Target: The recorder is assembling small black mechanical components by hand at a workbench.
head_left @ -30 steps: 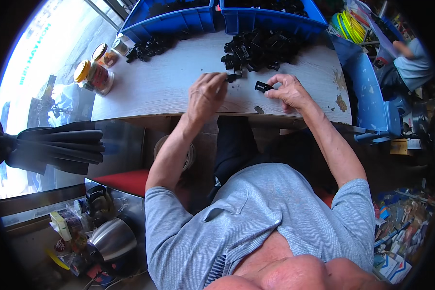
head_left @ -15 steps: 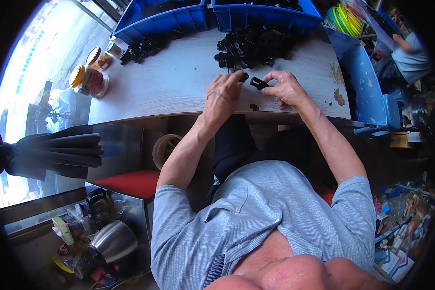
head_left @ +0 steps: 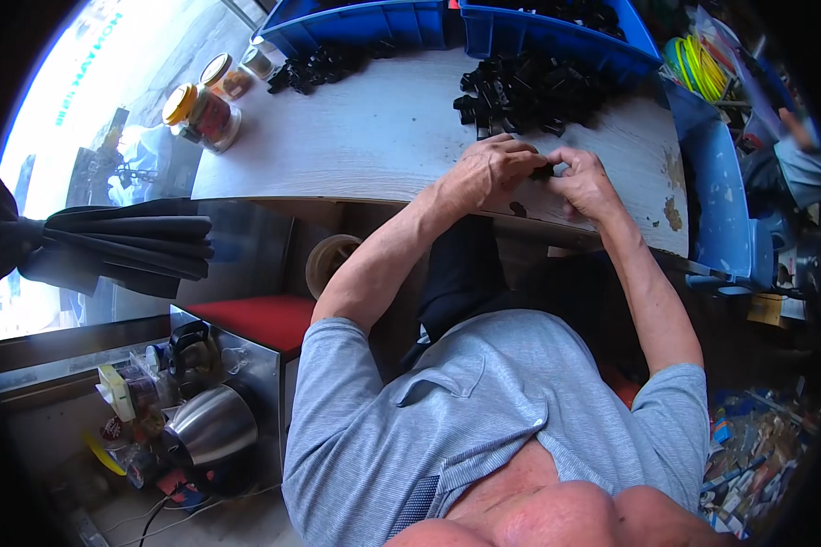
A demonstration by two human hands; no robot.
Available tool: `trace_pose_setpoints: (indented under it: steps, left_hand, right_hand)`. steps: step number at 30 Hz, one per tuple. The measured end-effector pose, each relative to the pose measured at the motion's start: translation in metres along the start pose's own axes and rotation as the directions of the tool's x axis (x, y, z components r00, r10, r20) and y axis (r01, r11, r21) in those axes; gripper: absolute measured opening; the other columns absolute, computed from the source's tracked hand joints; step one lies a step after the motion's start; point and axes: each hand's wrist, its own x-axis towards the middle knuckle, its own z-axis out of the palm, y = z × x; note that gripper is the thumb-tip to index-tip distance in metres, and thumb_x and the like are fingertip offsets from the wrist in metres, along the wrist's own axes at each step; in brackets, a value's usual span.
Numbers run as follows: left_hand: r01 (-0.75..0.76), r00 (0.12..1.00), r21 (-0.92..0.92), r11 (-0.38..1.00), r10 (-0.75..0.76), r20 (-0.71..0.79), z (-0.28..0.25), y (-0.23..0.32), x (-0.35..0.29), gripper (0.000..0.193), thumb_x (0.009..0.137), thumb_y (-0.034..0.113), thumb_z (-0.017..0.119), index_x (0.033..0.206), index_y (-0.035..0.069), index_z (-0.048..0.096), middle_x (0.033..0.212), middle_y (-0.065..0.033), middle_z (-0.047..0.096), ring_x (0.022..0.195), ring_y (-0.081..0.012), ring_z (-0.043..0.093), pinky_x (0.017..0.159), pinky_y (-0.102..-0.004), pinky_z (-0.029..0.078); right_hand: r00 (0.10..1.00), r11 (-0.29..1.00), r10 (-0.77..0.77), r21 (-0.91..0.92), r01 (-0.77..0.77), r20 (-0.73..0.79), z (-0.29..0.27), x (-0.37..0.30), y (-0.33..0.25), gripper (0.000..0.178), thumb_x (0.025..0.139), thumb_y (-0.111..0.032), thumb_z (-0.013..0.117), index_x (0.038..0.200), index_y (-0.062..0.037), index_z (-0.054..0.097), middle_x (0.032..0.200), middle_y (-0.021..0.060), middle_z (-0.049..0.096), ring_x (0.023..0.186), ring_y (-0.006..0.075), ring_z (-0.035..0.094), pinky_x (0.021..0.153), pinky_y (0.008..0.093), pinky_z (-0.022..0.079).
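Table [head_left: 365, 137] bears blue bins [head_left: 369, 27] and a heap of black parts [head_left: 529, 96], seemingly plenty left; near the front edge, the left hand [head_left: 493, 170], whose grip I cannot tell, meets the right hand [head_left: 586, 187], pinching a small black piece [head_left: 543, 171], apparently unfinished.

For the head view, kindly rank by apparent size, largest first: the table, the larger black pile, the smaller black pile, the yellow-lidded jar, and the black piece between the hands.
1. Table
2. Larger black pile
3. Smaller black pile and yellow-lidded jar: too alike to rank
4. Black piece, partly hidden
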Motion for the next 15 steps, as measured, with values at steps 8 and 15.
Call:
trace_pose_setpoints:
  steps: [8, 15]
  left_hand:
    - [-0.019, 0.998, -0.147, 0.989, 0.011, -0.058, 0.003, -0.006, -0.005, 0.028, 0.086, 0.0, 0.07, 0.113, 0.006, 0.074, 0.11, -0.0122, 0.073, 0.098, -0.0302, 0.071, 0.086, -0.0386, 0.058]
    - [0.001, 0.998, -0.171, 0.985, -0.012, -0.063, 0.003, -0.01, -0.006, 0.031, 0.084, 0.001, 0.072, 0.115, 0.006, 0.073, 0.11, -0.0127, 0.073, 0.097, -0.0296, 0.071, 0.085, -0.0384, 0.058]
  right_hand:
    - [1.0, 0.999, 0.011, -0.032, -0.012, -0.022, 0.001, -0.001, 0.001, 0.03, 0.08, -0.001, 0.071, 0.11, -0.0023, 0.069, 0.058, 0.0022, 0.059, 0.041, 0.0104, 0.051, 0.04, 0.0268, 0.042]
    - [0.999, 0.999, -0.038, -0.008, 0.038, -0.005, 0.002, -0.001, -0.001, 0.031, 0.079, 0.0, 0.071, 0.11, -0.0032, 0.069, 0.055, 0.0019, 0.058, 0.041, 0.0106, 0.052, 0.04, 0.0265, 0.043]
